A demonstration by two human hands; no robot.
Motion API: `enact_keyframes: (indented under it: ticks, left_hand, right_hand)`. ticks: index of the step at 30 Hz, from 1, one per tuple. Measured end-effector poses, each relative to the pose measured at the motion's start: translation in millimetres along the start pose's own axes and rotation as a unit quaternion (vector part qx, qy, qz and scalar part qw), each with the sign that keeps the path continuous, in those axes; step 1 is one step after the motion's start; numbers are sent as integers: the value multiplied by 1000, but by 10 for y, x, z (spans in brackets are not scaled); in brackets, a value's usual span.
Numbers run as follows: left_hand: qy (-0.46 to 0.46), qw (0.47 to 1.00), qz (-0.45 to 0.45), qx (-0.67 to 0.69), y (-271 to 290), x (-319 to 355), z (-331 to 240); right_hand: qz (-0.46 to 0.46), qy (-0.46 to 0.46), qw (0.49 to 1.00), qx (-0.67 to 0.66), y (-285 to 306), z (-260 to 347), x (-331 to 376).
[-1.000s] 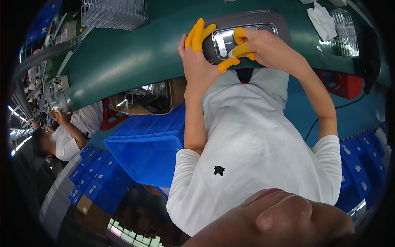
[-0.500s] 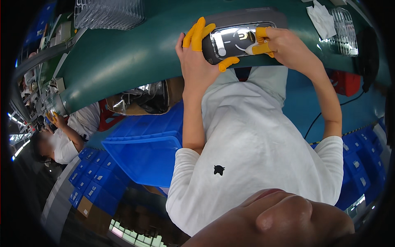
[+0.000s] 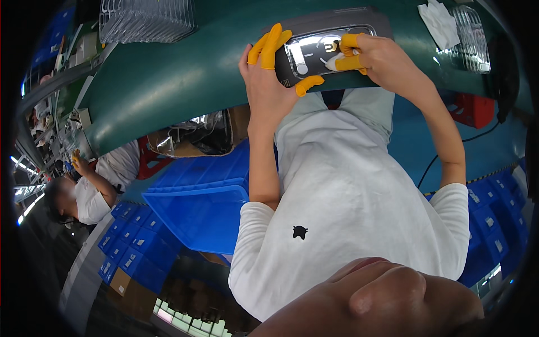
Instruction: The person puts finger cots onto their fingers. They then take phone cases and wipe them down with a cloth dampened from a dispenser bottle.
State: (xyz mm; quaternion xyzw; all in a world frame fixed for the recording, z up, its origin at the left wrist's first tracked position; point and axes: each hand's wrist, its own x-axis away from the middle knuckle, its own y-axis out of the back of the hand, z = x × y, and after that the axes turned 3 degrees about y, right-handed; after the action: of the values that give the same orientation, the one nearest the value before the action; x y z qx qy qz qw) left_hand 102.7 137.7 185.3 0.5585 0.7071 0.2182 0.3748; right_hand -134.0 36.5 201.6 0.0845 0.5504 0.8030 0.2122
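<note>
On the green table lies a flat dark grey box [image 3: 359, 18]; a glossy clear-edged panel [image 3: 304, 52] with pale markings is set in its top. My left hand [image 3: 268, 84] grips the box's left end, fingers over the far side and thumb at the near edge. Yellow finger cots cover those fingertips. Also in yellow cots, my right hand [image 3: 387, 63] pinches a small white cloth [image 3: 332, 63] against the right half of the panel. Its fingers hide that part of the panel.
Stacked clear plastic trays [image 3: 147, 21] stand at the far left of the table [image 3: 185, 73]. White tissue [image 3: 439, 25] and more clear trays [image 3: 473, 39] lie at right. Below are a blue bin [image 3: 196, 216] and a carton [image 3: 238, 126] of black plastic. A co-worker [image 3: 92, 199] sits at left.
My right hand has slid slightly left across the panel with the white cloth. My left hand keeps its hold on the box.
</note>
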Motion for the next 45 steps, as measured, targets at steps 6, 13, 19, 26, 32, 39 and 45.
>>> enact_keyframes:
  ticks: [6,13,19,26,32,39,45]
  left_hand:
    - [10,1000,-9,20,-4,17,10]
    - [6,1000,0,7,-2,1,-7]
    - [4,1000,-5,6,2,7,21]
    - [2,1000,3,7,13,-3,5]
    - [-3,1000,7,24,-10,-5,49]
    - [4,1000,2,19,0,11,29]
    - [-10,1000,-1,4,-23,-5,52]
  right_hand:
    - [-61,-51,996,50,134,-133,-55]
    - [16,-43,999,0,24,125,-19]
    - [-79,-99,989,76,127,-112,20]
    - [7,-30,999,-27,224,83,90]
    - [-52,-70,996,-10,-20,123,-146]
    - [-15,-112,993,18,224,51,113]
    - [-5,-28,997,-72,-125,190,-97]
